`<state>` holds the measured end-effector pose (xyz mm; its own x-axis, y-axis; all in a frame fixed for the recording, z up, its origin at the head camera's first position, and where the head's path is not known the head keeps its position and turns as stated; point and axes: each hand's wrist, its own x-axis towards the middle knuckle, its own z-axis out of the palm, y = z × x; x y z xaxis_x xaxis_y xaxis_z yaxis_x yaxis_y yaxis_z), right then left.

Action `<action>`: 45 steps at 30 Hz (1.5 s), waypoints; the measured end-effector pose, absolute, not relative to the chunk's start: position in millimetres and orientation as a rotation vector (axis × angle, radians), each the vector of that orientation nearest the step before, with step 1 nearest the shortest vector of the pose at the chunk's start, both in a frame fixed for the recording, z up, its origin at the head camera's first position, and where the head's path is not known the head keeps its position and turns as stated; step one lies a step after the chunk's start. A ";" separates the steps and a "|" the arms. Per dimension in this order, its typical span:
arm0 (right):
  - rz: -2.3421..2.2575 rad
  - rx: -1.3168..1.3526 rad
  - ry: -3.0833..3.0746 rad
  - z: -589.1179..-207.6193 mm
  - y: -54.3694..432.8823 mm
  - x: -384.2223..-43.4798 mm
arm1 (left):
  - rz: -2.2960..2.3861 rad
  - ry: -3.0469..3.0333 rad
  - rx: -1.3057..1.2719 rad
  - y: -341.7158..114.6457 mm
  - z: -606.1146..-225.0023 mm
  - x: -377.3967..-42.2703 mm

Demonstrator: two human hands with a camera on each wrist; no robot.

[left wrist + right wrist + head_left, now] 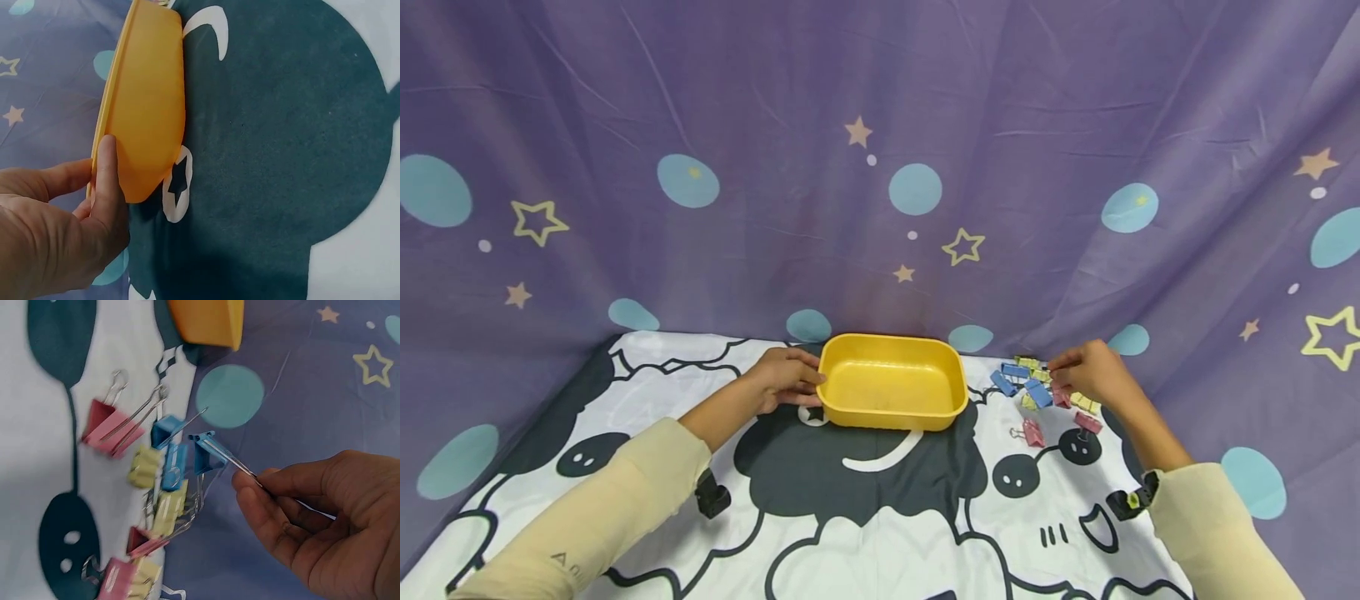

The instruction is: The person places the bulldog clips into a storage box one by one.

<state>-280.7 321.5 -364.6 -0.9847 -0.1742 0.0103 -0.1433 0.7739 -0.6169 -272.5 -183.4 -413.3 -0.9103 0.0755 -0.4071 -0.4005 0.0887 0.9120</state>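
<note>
A yellow plastic tray (pixel 891 421) stands at the back middle of the cloth. My left hand (pixel 785 379) grips it by its left end, one finger along the outer wall and others over the rim in the left wrist view. On the right, my right hand (pixel 312 506) pinches a blue binder clip (pixel 209 455) by its wire handle. Around it lies a loose pile of clips: other blue clips (pixel 174 465), yellow clips (pixel 169 509) and pink clips (pixel 115 434). The tray's inside shows nothing in it.
A white and dark cartoon-print cloth (pixel 865 542) covers the surface. Right behind the tray and clips hangs a purple curtain (pixel 775 167) with stars and blue dots. One pink clip (pixel 1032 433) lies at the front of the pile.
</note>
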 end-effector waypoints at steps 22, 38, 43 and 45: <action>-1.178 -0.286 2.794 -327.4 226.8 -294.0 | 1.912 1.986 -0.324 -184.1 -414.9 -275.7; -1.177 -0.415 2.771 -332.9 195.0 -302.1 | 1.857 2.068 -0.228 -188.5 -416.1 -269.7; -1.154 -0.441 2.775 -335.4 193.2 -301.5 | 1.785 2.121 -0.161 -191.6 -413.5 -267.2; -1.140 -0.441 2.777 -336.1 192.8 -301.2 | 1.760 2.163 -0.115 -192.3 -412.6 -265.7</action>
<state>-301.2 192.8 -336.1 -0.9520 -0.3058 0.0103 -0.2248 0.6764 -0.7014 -265.7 -192.3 -412.6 -0.9359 0.1544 -0.3168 -0.2787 0.2258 0.9334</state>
